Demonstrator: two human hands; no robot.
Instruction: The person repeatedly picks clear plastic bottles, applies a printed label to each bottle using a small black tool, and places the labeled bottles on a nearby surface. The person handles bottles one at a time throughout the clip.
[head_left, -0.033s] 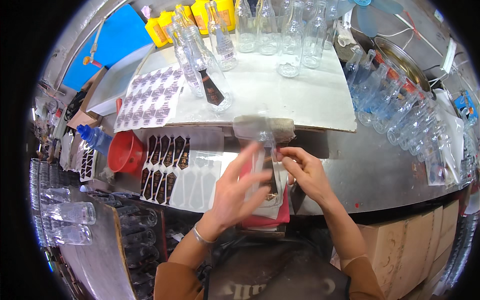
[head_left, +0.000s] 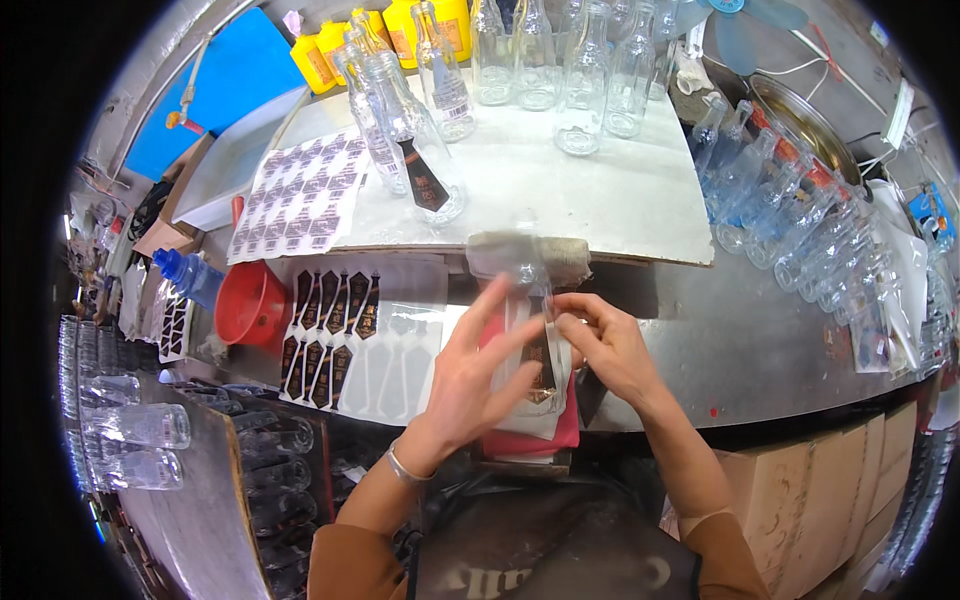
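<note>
A clear glass bottle [head_left: 545,400] with a dark label [head_left: 537,362] lies in front of me on a pink and white pad [head_left: 562,425]. Its far end is blurred, beside a rolled pale cloth [head_left: 568,260]. Over the bottle's left side, my left hand [head_left: 470,380] is open, its spread fingers smeared by motion. My right hand [head_left: 607,345] is closed, thumb and fingertips pinched at the bottle's right side. To the left lies a backing sheet [head_left: 390,375] with several dark tie-shaped labels [head_left: 330,335] and bare label spaces.
On the white raised board [head_left: 630,200] stand several clear bottles [head_left: 583,100]; one bears a dark label [head_left: 425,180]. A sheet of printed labels [head_left: 300,195] lies at its left. A red bucket [head_left: 248,305] stands nearby. More bottles [head_left: 790,220] lean at right, above cardboard boxes [head_left: 810,490].
My left hand's fingers have shifted slightly across the bottle. The right fingertips have moved a little to the left. Everything else stays put.
</note>
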